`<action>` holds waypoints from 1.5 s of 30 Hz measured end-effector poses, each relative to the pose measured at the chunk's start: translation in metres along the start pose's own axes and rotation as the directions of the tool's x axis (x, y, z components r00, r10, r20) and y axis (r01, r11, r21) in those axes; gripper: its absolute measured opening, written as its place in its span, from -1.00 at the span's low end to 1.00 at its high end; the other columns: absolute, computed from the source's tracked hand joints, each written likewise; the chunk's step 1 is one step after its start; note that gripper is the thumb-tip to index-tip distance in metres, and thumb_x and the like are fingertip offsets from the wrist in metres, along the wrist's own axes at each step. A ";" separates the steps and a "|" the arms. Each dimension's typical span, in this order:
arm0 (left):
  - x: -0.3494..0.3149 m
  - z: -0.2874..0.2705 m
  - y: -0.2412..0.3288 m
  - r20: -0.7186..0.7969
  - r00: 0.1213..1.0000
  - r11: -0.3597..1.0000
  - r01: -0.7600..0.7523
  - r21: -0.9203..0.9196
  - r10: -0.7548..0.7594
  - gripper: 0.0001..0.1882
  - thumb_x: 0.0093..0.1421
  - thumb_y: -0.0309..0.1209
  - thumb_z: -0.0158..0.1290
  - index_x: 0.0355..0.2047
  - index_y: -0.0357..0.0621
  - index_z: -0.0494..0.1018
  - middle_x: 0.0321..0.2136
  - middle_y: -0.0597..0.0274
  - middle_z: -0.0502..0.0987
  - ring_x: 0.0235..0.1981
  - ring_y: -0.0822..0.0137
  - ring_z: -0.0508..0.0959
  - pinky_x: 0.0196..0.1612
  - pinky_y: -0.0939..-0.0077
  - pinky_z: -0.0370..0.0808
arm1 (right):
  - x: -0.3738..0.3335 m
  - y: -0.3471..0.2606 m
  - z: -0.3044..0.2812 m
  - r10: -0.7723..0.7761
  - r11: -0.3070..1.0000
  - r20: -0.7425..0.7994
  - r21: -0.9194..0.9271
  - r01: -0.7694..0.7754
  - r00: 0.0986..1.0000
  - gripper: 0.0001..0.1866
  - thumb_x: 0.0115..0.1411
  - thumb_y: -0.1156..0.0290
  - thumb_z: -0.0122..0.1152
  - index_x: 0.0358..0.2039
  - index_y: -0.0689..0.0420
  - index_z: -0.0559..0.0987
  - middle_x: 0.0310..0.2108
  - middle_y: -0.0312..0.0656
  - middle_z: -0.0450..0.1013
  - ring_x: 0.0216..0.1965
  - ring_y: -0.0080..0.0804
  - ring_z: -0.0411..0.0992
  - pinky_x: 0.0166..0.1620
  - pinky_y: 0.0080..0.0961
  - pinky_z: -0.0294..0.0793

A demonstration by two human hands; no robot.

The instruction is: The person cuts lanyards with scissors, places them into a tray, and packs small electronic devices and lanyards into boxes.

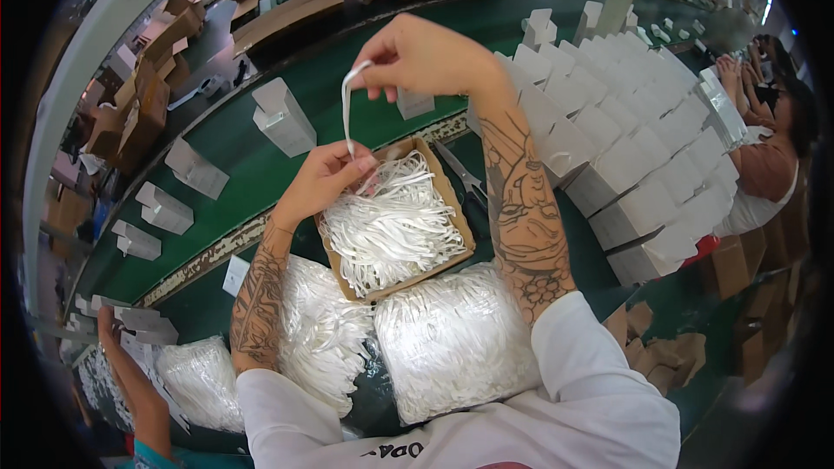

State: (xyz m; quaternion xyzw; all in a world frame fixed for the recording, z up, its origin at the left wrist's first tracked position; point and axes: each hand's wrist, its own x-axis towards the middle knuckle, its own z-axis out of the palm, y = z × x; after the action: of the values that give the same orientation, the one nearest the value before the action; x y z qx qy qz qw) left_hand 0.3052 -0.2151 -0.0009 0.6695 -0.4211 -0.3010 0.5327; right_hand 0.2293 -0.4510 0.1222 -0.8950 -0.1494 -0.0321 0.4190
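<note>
A narrow white strap [347,113] is stretched upright between my two hands. The upper end is pinched in the fingers of my right hand [426,56], raised over the green belt. Lower down, my left hand [323,181] closes thumb and finger on the other end, just above the corner of a shallow cardboard box [449,187]. A loose heap of similar white straps [395,230] fills that box. Dark-bladed scissors [460,171] lie beside it, close to my right forearm.
Clear bags of white straps [456,339] lie against my front. Open white boxes [285,117] stand along the green conveyor belt [234,152]. Many more white boxes [621,148] are massed at right. Co-workers' arms [130,373] show at left and right. Cartons [287,17] sit beyond the belt.
</note>
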 end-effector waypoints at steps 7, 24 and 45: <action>-0.001 0.017 0.001 0.203 0.973 0.946 0.039 0.322 -0.110 -0.76 0.34 -0.30 0.21 -0.23 -0.27 0.59 -0.35 0.33 0.61 -0.37 0.57 0.50 -0.27 0.57 0.47 | -0.005 0.008 -0.006 -0.049 0.943 -0.588 -0.294 -0.158 0.808 -0.73 0.15 0.23 0.31 -0.27 0.14 0.75 -0.42 0.01 0.63 -0.41 -0.05 0.61 -0.19 -0.27 0.62; 0.000 0.022 -0.018 0.241 0.968 0.912 -0.155 0.380 0.064 -0.76 0.29 -0.28 0.20 -0.25 -0.24 0.59 -0.43 0.18 0.60 -0.41 0.34 0.51 -0.28 0.40 0.48 | 0.015 0.027 0.004 -0.081 0.824 -0.830 -0.368 -0.430 0.552 -0.74 0.16 0.19 0.28 -0.25 0.04 0.75 -0.32 -0.02 0.66 -0.25 0.06 0.64 -0.11 -0.10 0.62; 0.006 0.023 -0.019 0.248 0.968 0.902 -0.141 0.408 0.039 -0.76 0.29 -0.28 0.24 -0.23 -0.22 0.60 -0.40 0.29 0.56 -0.35 0.45 0.47 -0.26 0.51 0.46 | 0.036 0.112 0.054 0.198 0.769 -0.645 -0.365 -0.525 0.738 -0.68 0.29 0.30 0.17 0.00 0.16 0.58 -0.02 0.10 0.52 0.06 0.07 0.51 0.08 -0.05 0.52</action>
State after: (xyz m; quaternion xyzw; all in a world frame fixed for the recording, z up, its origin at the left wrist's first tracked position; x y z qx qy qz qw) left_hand 0.2932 -0.2291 -0.0244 0.7084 -0.5666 -0.2545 0.3354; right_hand 0.2925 -0.4692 0.0110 -0.9329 0.1825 -0.2526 0.1806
